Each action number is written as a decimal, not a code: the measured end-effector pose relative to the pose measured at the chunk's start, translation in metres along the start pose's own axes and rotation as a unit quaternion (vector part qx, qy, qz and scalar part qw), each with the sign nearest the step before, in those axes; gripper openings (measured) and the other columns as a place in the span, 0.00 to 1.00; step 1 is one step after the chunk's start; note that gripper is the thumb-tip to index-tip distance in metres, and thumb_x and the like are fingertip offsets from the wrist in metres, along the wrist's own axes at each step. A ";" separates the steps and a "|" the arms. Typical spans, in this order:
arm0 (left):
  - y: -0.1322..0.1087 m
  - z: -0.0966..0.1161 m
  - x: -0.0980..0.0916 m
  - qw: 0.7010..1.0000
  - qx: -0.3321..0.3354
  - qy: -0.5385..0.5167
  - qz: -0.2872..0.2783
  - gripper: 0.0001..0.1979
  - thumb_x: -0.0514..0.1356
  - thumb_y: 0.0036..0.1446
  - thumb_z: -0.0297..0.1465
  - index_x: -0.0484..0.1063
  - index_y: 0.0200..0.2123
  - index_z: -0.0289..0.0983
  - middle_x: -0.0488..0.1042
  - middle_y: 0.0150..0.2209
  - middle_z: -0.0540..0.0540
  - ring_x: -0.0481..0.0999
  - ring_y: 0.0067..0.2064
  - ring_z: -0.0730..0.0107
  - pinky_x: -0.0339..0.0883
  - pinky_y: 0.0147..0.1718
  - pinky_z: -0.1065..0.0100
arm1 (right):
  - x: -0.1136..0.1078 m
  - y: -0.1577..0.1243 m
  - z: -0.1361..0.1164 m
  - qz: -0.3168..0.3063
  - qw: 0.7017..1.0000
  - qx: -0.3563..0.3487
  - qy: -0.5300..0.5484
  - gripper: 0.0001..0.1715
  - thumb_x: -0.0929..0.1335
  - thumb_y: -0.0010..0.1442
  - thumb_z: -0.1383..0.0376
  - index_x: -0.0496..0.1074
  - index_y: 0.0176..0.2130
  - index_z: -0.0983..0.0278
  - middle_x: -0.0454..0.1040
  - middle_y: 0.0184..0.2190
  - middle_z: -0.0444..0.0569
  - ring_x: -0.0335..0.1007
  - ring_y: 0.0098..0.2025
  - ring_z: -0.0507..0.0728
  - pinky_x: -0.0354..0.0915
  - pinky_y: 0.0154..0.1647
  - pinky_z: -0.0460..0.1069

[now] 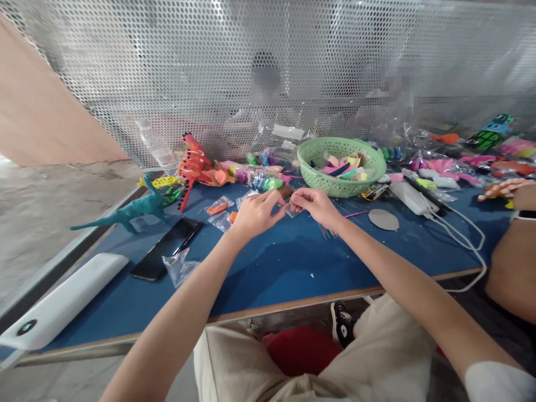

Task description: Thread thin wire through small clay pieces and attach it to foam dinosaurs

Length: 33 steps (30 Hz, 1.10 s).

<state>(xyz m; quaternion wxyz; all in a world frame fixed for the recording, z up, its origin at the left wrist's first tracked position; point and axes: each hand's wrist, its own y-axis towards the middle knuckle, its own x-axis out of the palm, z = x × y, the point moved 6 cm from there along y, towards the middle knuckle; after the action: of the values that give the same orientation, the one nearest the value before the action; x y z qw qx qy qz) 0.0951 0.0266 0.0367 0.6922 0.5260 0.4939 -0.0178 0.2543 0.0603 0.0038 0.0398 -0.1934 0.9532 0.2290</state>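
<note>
My left hand [259, 213] and my right hand [316, 205] meet over the blue table, thumbs and fingers pinched close together. Between the fingertips shows a small clear plastic bag [294, 211], partly hidden by the fingers. Something brown [286, 192] lies just behind it; its kind is unclear. Left of my left hand are small clear packets with orange pieces [216, 209]. Thin wires [326, 231] and a purple stick [355, 214] lie by my right wrist. A grey oval piece [383, 219] rests farther right.
Behind my hands stands a green basket [305, 178] of colourful pieces. To the left are a teal long-necked dinosaur [125, 215], an orange dragon-like figure [196, 164], a phone [165, 250] and a white power bank [71, 296]. Another person's arm [513, 251] is at right, near white cables [469, 220].
</note>
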 end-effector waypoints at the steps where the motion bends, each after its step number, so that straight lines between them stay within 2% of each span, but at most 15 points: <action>1: 0.000 0.001 -0.001 1.000 0.015 0.011 0.000 0.07 0.57 0.66 0.34 0.68 0.36 0.38 0.77 0.32 0.48 0.74 0.30 0.71 0.62 0.29 0.69 | 0.000 0.000 -0.001 0.000 1.000 -0.002 -0.002 0.21 0.70 0.63 0.48 0.76 0.33 0.62 0.77 0.29 0.47 0.70 0.31 0.53 0.67 0.36 0.50; 6: 0.000 0.004 -0.005 0.995 0.050 0.085 -0.016 0.11 0.54 0.69 0.35 0.71 0.34 0.38 0.75 0.29 0.48 0.72 0.26 0.72 0.61 0.28 0.67 | 0.000 0.000 -0.005 0.005 1.000 -0.007 -0.009 0.22 0.70 0.63 0.47 0.76 0.33 0.62 0.77 0.28 0.46 0.72 0.32 0.54 0.68 0.38 0.51; 8: 0.002 0.002 -0.005 0.995 0.036 0.089 -0.026 0.12 0.53 0.69 0.36 0.72 0.35 0.39 0.75 0.29 0.48 0.72 0.26 0.72 0.60 0.28 0.67 | -0.001 0.000 -0.005 0.009 1.000 -0.013 -0.026 0.21 0.69 0.64 0.47 0.76 0.34 0.62 0.77 0.28 0.47 0.73 0.32 0.54 0.69 0.38 0.51; 11: 0.004 -0.002 -0.004 0.996 -0.003 0.070 -0.050 0.12 0.53 0.70 0.38 0.75 0.42 0.41 0.79 0.35 0.46 0.75 0.28 0.71 0.61 0.28 0.67 | -0.003 -0.002 -0.009 0.028 0.994 -0.047 -0.100 0.17 0.69 0.65 0.50 0.76 0.37 0.61 0.78 0.31 0.47 0.74 0.33 0.55 0.69 0.37 0.51; 15: 0.004 -0.003 0.001 0.994 -0.047 0.036 -0.087 0.13 0.52 0.70 0.38 0.75 0.49 0.44 0.80 0.45 0.45 0.78 0.34 0.68 0.61 0.28 0.67 | -0.008 -0.008 -0.026 0.061 0.950 -0.160 -0.262 0.11 0.69 0.67 0.55 0.77 0.39 0.59 0.78 0.35 0.48 0.72 0.37 0.56 0.68 0.41 0.53; 19: 0.002 0.000 0.008 0.991 -0.069 -0.010 -0.114 0.13 0.55 0.68 0.38 0.75 0.50 0.42 0.79 0.48 0.46 0.78 0.35 0.68 0.63 0.29 0.68 | -0.005 -0.012 -0.036 0.019 0.894 -0.267 -0.360 0.09 0.65 0.71 0.62 0.76 0.43 0.58 0.79 0.37 0.49 0.71 0.43 0.58 0.68 0.47 0.55; 22: 0.001 0.000 0.013 0.987 -0.082 -0.070 -0.119 0.14 0.56 0.66 0.37 0.75 0.50 0.40 0.80 0.46 0.45 0.77 0.32 0.71 0.64 0.31 0.68 | -0.003 -0.013 -0.035 -0.019 0.867 -0.302 -0.396 0.11 0.63 0.72 0.65 0.75 0.45 0.58 0.79 0.38 0.48 0.71 0.45 0.58 0.68 0.49 0.55; 25: 0.003 -0.003 0.014 0.981 -0.095 -0.124 -0.114 0.15 0.53 0.68 0.37 0.77 0.49 0.39 0.81 0.41 0.46 0.77 0.32 0.71 0.65 0.33 0.68 | -0.003 -0.013 -0.033 -0.032 0.853 -0.318 -0.412 0.12 0.63 0.72 0.66 0.75 0.45 0.58 0.79 0.39 0.48 0.71 0.45 0.58 0.69 0.49 0.55; 29: 0.001 -0.007 0.021 0.962 -0.137 -0.186 -0.144 0.16 0.53 0.70 0.38 0.78 0.50 0.41 0.79 0.27 0.49 0.76 0.28 0.70 0.64 0.31 0.69 | -0.004 -0.014 -0.033 -0.029 0.839 -0.336 -0.428 0.11 0.63 0.72 0.67 0.75 0.45 0.58 0.79 0.41 0.48 0.71 0.46 0.58 0.69 0.51 0.54; 33: 0.000 -0.007 0.025 0.946 -0.172 -0.240 -0.134 0.17 0.53 0.70 0.39 0.78 0.50 0.40 0.77 0.24 0.50 0.75 0.25 0.71 0.65 0.30 0.70 | -0.005 -0.014 -0.034 -0.013 0.835 -0.339 -0.434 0.08 0.65 0.71 0.66 0.74 0.45 0.59 0.80 0.41 0.48 0.71 0.46 0.58 0.68 0.52 0.55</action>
<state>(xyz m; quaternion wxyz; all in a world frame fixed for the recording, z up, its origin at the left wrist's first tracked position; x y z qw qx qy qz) 0.1031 0.0445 0.0197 0.8614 0.3082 0.3744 -0.1510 0.2642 0.0353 0.0286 0.3844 -0.0875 0.6985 0.5973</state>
